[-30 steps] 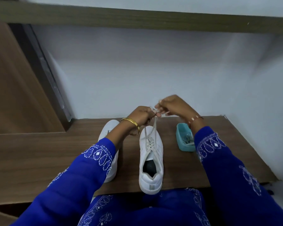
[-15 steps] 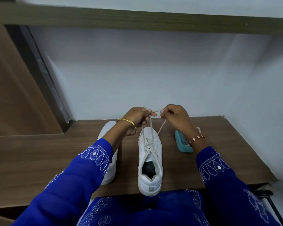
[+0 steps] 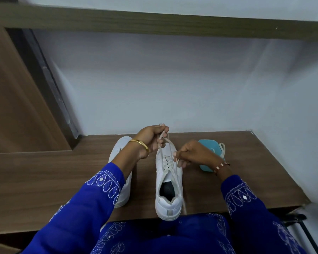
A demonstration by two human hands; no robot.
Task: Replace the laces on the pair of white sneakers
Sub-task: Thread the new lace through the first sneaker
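Two white sneakers stand toe-away on the wooden desk [image 3: 44,180]. The right sneaker [image 3: 168,182] is laced part way up with a white lace [image 3: 168,163]. My left hand [image 3: 151,138] holds one lace end up above the toe. Lower down, beside the eyelets, my right hand [image 3: 190,153] pinches the other lace end. The left sneaker [image 3: 120,153] is mostly hidden behind my left forearm.
A teal case [image 3: 206,143] with a white lace loop [image 3: 222,149] on it lies behind my right hand. The white wall closes the back and right of the desk. A wooden shelf [image 3: 154,22] runs overhead; a wooden panel stands at the left.
My right hand has dropped from beside the left hand, high above the toe, down and toward me with its lace end. The left hand stays raised.
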